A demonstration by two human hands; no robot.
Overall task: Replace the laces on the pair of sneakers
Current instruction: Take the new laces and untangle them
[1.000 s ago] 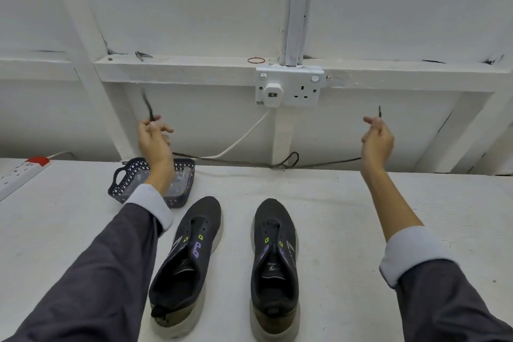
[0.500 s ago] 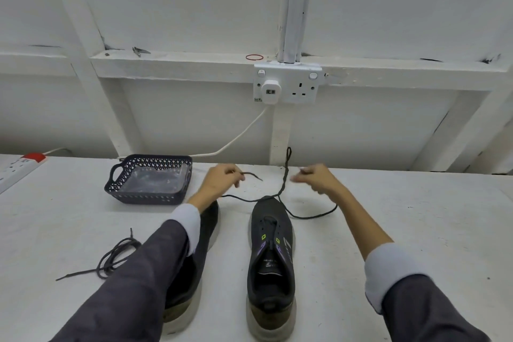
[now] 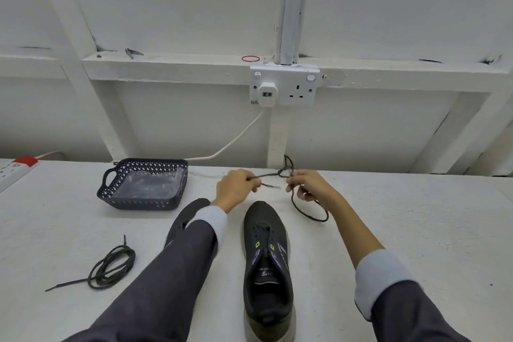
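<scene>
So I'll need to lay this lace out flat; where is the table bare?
The table is bare right of the right sneaker, past the right hand. Left is crowded: basket, coiled lace, left sneaker under the sleeve. The held lace droops beside the toe.

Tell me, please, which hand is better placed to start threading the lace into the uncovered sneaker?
Probably the left hand: a free lace tip pokes out beside its fingers, just above the sneaker toe. The right hand holds the looped bulk.
</scene>
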